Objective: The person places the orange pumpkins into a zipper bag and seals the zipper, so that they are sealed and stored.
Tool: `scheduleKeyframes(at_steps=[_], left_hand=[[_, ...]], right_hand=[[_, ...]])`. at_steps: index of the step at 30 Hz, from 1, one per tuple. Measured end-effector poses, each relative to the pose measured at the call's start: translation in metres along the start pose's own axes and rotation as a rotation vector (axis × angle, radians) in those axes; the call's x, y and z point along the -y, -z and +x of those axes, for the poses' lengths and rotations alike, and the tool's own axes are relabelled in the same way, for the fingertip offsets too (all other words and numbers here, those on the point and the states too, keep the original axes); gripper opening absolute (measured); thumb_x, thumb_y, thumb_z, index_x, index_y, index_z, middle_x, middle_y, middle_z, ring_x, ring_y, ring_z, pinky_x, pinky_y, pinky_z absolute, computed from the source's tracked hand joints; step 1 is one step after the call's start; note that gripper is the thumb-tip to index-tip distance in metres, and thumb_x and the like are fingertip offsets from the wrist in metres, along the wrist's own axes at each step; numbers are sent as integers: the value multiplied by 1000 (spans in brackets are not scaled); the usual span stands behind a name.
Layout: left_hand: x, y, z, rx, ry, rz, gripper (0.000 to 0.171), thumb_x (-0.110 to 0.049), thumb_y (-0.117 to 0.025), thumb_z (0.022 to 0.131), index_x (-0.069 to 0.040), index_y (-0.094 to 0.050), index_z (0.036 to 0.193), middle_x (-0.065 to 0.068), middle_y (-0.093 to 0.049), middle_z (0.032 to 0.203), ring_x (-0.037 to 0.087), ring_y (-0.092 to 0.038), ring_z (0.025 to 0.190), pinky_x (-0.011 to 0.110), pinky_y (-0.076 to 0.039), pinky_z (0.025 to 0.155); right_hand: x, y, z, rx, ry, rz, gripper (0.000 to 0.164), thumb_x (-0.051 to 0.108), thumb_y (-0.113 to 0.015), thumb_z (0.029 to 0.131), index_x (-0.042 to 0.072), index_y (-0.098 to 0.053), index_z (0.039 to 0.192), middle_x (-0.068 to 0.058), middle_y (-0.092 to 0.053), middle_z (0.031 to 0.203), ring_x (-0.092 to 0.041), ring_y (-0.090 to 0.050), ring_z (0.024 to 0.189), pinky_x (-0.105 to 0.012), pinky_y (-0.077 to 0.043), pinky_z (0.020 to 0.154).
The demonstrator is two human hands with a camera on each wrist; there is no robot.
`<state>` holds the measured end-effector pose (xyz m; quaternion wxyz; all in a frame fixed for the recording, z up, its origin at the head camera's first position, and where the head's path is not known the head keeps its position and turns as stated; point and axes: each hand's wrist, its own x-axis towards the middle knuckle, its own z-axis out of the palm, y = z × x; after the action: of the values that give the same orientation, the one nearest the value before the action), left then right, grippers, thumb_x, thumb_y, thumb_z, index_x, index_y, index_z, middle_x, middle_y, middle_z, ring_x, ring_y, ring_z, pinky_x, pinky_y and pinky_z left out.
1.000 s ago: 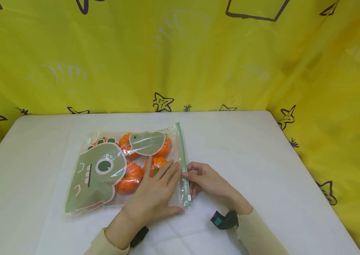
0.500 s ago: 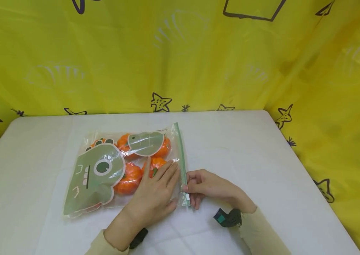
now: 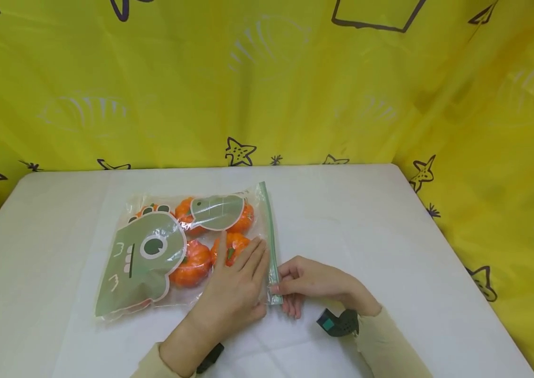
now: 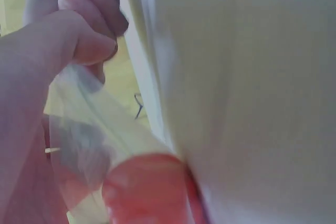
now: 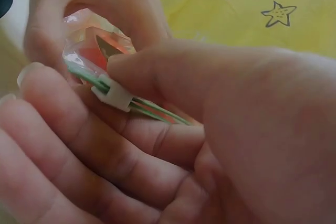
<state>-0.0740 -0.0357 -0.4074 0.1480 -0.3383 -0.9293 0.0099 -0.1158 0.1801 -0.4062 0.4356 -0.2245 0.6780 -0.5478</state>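
A clear zip bag (image 3: 153,294) with green monster prints lies on the table, several orange pumpkins (image 3: 192,265) inside it. My left hand (image 3: 233,289) rests on the bag's near right part, fingers straight and partly covering one pumpkin. At the near end of the green zip strip (image 3: 269,231), my right hand (image 3: 314,281) pinches the edge between thumb and curled forefinger. In the right wrist view a white slider (image 5: 118,97) sits on the strip, between thumb and fingers. The left wrist view shows the bag's film (image 4: 100,108) beside the left hand, blurred.
A white-covered table (image 3: 366,220) extends around the bag. Behind it and to the right hangs a yellow curtain (image 3: 267,94) with starfish drawings. Dark wrist straps (image 3: 337,322) sit by both sleeves.
My right hand has slid along the green zip strip towards its near end, where the white slider is. The left hand stays on the bag, its thumb drawn in closer.
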Motion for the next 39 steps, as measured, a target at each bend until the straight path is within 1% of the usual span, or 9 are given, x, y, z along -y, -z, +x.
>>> scheduleKeyframes(at_steps=[4, 9, 16, 20, 23, 27, 31, 34, 39], left_hand=[[-5, -2, -1, -23, 9, 13, 86, -49, -69, 77, -1, -48, 144, 14, -47, 152, 27, -36, 147, 73, -9, 116], [-8, -4, -2, -76, 44, 53, 73, -39, -64, 81, -1, -51, 142, 13, -51, 149, 26, -41, 145, 73, -12, 115], [-15, -3, -5, -64, 88, 69, 73, -37, -61, 83, 3, -49, 142, 17, -48, 150, 30, -40, 145, 72, -13, 116], [-19, -5, -4, -106, 117, 68, 72, -35, -62, 82, 5, -50, 141, 19, -50, 148, 31, -43, 143, 71, -16, 116], [-20, -5, -2, -91, 117, 87, 69, -35, -61, 86, 4, -50, 142, 18, -49, 149, 31, -42, 143, 71, -17, 116], [-20, -3, -2, -12, 105, 111, 69, -38, -61, 90, 1, -47, 145, 15, -45, 153, 30, -37, 147, 72, -15, 116], [-21, -1, -2, 26, 103, 113, 70, -40, -63, 90, -1, -46, 146, 14, -42, 155, 29, -35, 148, 72, -14, 116], [-21, -2, -2, 16, 106, 110, 69, -38, -63, 90, 0, -47, 145, 15, -43, 155, 28, -37, 147, 72, -16, 115], [-21, -2, -1, -58, 115, 114, 57, -28, -58, 95, 1, -49, 143, 16, -48, 151, 28, -42, 144, 71, -20, 115]], right_hand=[[1, 0, 0, -3, -12, -6, 26, 17, -61, 97, -9, -62, 91, -4, -66, 66, -11, -63, 52, -23, -56, 53], [3, 0, -2, -26, -26, -38, 31, 20, -61, 98, -8, -61, 85, -3, -66, 65, -12, -62, 51, -24, -56, 53], [4, 2, -3, -39, -22, -49, 37, 25, -60, 99, -7, -61, 81, 0, -65, 63, -12, -60, 50, -24, -55, 51], [5, 3, -1, -50, -14, -49, 37, 25, -60, 98, -7, -62, 80, -1, -65, 63, -13, -60, 49, -25, -55, 51], [5, 3, -2, -48, -9, -44, 37, 24, -60, 98, -7, -61, 79, -1, -65, 62, -13, -61, 49, -25, -55, 51], [4, 3, -2, -23, 10, -25, 38, 23, -59, 99, -10, -60, 80, -1, -65, 63, -11, -61, 51, -25, -55, 51], [2, 3, -3, 9, 21, -4, 39, 23, -59, 99, -11, -60, 81, 0, -65, 64, -11, -61, 51, -24, -55, 51], [2, 3, -3, 24, 23, 1, 38, 21, -59, 100, -12, -60, 80, -1, -65, 63, -11, -61, 51, -24, -55, 50], [3, 3, -2, 6, 16, 2, 39, 22, -59, 99, -11, -59, 79, -1, -65, 62, -11, -61, 50, -24, -55, 50]])
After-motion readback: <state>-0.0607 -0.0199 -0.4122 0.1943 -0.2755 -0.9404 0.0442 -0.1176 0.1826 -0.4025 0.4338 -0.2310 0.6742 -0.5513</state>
